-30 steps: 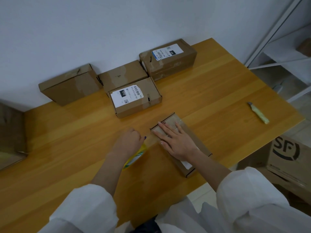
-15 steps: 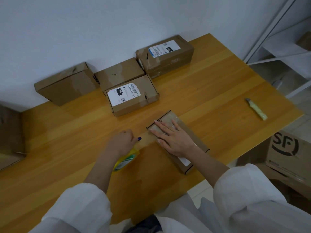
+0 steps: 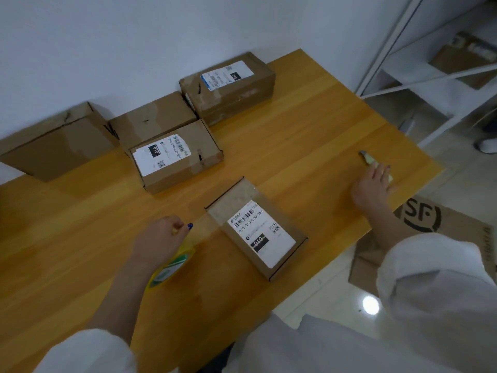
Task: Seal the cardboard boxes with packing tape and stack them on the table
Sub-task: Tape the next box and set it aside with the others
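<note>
Seen from the head camera, the left hand [image 3: 161,239] was clenched round a yellow-green tape roll [image 3: 172,267], held low over the table [image 3: 80,238]. A clear tape strip [image 3: 205,224] ran from it to the near box [image 3: 258,232]. The right hand [image 3: 372,185] reached far right, fingers straight and laid on the cutter [image 3: 366,156], not closed round it. The box lay between the hands, touched by neither.
</note>
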